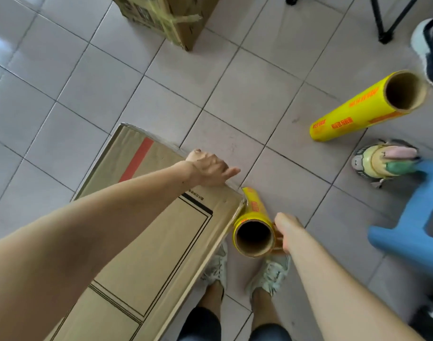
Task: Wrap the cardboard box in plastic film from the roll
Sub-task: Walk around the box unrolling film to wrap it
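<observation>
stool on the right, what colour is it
Light blue: the plastic stool, seen in the head view.

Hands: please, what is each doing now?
Left hand: open, resting on brown cardboard box.
Right hand: grips yellow plastic film roll.

Open tiled floor [161, 99] is lying beyond the cardboard box [161, 230]. To the right, a second yellow film roll [358, 112], a blue stool [412, 217] and a figurine [382, 161] are crowding the way; another carton [166, 18] is standing farther off.
</observation>
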`<state>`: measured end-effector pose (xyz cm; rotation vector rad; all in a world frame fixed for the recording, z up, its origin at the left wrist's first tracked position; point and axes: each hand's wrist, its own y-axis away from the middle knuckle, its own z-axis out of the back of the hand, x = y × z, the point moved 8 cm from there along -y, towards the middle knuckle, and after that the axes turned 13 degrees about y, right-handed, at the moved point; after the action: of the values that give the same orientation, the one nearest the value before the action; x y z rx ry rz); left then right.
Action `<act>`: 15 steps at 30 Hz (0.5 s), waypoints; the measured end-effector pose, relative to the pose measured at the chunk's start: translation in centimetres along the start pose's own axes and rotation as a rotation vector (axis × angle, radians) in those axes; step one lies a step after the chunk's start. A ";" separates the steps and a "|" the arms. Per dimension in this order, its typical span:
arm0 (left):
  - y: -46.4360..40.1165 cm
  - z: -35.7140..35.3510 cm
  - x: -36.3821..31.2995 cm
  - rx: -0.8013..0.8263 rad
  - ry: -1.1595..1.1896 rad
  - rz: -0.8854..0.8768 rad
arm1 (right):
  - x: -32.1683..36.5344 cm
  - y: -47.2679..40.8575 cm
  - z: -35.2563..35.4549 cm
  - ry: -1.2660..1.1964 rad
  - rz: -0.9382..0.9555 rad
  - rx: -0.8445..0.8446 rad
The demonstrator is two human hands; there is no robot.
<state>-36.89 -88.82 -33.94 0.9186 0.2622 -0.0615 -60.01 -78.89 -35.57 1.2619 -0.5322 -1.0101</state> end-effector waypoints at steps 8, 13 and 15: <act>-1.1 -3.0 -3.4 -0.090 -0.007 0.005 | 2.9 1.2 -4.0 0.169 0.138 0.238; -1.1 -2.6 -3.6 -0.160 -0.025 0.005 | -6.1 0.2 -6.7 -0.330 -0.184 0.427; -1.0 -2.5 -3.7 -0.188 -0.032 0.003 | -10.0 0.1 -9.3 -0.595 -0.308 0.528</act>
<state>-41.07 -87.71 -35.24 0.7307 0.2327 -0.0475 -57.38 -65.54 -36.13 1.5291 -1.1421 -1.5895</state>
